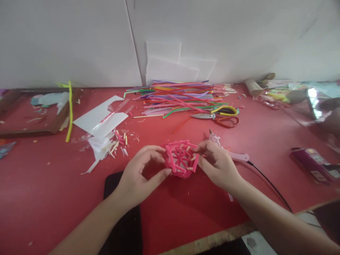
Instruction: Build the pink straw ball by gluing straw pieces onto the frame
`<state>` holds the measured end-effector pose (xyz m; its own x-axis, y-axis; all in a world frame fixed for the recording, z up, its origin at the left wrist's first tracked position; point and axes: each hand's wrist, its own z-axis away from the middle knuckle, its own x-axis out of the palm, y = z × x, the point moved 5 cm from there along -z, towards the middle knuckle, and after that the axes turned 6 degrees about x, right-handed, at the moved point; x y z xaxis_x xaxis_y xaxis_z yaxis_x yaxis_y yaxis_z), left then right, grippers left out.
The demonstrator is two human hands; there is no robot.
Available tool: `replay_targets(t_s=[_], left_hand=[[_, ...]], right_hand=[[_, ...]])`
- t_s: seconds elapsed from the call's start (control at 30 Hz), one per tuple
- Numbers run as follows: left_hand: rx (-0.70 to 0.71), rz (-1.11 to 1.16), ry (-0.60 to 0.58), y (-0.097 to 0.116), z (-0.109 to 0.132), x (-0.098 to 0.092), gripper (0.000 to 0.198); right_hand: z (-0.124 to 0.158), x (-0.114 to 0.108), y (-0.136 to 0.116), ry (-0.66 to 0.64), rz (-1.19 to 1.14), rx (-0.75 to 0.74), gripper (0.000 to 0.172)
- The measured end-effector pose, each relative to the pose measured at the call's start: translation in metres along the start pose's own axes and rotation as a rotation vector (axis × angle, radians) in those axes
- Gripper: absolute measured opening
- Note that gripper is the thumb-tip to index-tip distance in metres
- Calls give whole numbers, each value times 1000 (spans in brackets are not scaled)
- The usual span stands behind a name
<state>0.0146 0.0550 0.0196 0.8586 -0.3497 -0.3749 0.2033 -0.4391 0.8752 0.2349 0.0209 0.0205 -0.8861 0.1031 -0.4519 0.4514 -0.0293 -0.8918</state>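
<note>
A small round openwork basket (180,159) of bright pink sticks sits between my hands over the red table. Several pale sticks show among the pink ones, and crossed sticks make a star pattern in its base. My left hand (143,173) grips its left side, with the thumb low at the front and the fingers behind. On the right side, my right hand (216,164) pinches the rim near a short pink stick that slants outward. A pink hot glue gun (239,156) lies just behind my right hand, partly hidden, its cord running to the table's front edge.
Scissors (212,116) lie before a pile of coloured sticks (180,97). White paper (101,118) and cut scraps (117,143) are at left, near a brown tray (29,134). A black phone-like slab (123,216) lies under my left forearm. At right, a purple box (313,164) and someone's blurred hand (332,120).
</note>
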Motion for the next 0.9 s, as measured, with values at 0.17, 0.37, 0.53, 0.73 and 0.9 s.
replay_targets(t_s=[0.17,0.37,0.53,0.73,0.9], left_hand=[[-43,114,38,1,2,0,53],[-59,140,-133,1,5,5,79],[-22,79,-128,4,7,3,78],[12,201,-140,12,8,10,94],[-17,241,-174,18,8,13,92]], right_hand=[[7,9,-7,-215,-164,-46,26],[9,11,-15,-300,-221,-144,27],[10,13,-18,-345,-126,-264,29],[11,14,-22,-303,-63,-389,32],[13,14,-26,-243,1,-435,31]])
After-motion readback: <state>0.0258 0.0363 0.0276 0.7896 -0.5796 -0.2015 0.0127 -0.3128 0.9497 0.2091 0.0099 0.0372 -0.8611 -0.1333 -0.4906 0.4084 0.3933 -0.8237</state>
